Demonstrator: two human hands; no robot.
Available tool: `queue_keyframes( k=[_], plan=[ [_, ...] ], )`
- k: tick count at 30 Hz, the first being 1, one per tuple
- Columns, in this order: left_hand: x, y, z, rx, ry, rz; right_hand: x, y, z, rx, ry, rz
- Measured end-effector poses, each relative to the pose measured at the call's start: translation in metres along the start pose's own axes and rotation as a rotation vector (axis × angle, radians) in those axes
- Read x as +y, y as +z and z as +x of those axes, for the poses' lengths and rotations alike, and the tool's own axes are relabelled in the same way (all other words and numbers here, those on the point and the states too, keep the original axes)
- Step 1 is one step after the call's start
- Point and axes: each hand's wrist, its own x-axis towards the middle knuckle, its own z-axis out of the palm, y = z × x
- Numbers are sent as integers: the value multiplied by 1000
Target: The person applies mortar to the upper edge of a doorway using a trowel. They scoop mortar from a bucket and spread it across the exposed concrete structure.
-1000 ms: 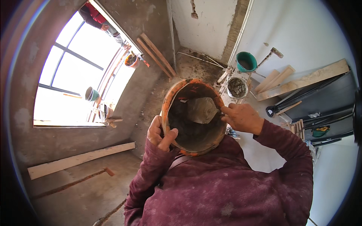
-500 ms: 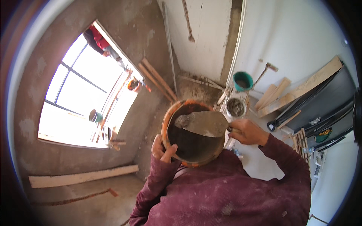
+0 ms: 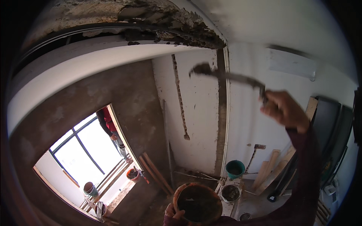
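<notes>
"So, what does the right hand (image 3: 283, 109) have, from where you sit?"

"I see it raised, fingers curled round the handle of a trowel (image 3: 241, 78). Motion smears the knuckles, so I can't separate every finger. The blade runs out to the left of the hand, nearly edge-on to me, and its face is hidden."

"And that dark lump at the tip?"

"A clump of mortar (image 3: 201, 69), I'd say, but it's too blurred for me to judge how much."

"Where's the bucket (image 3: 214, 209)?"

"Well below the right hand, and to its left, with its mouth facing my camera. The left hand (image 3: 173, 213) grips the near side of the rim, thumb over the edge; I can't make out all the fingers, and the lower edge of my view crops that wrist. The bucket's inside is so dark that I can't tell how full it is."

"Anything around them?"

"Beyond the bucket, to the right of the left hand, I have a green bucket (image 3: 228, 169) and a white pail (image 3: 221, 196). Far off to the left hand's upper left, a co-worker (image 3: 109, 124) stands at the window opening, head hidden from me."
</notes>
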Motion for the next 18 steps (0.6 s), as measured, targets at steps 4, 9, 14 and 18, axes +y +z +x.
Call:
queue_keyframes(
  k=[4, 9, 14, 18],
  plan=[
    [14, 16, -1, -10, 32, -149, -6, -58, 50, 34, -31, -199],
    [-8, 9, 8, -30, 13, -134, -38, -81, 71, 81, 32, -116],
    [-23, -1, 16, -71, 36, -140, -55, -77, 91, 79, -17, -167],
    [-26, 3, 16, -52, 30, -238, -59, -79, 104, 77, -32, -214]
  ],
)
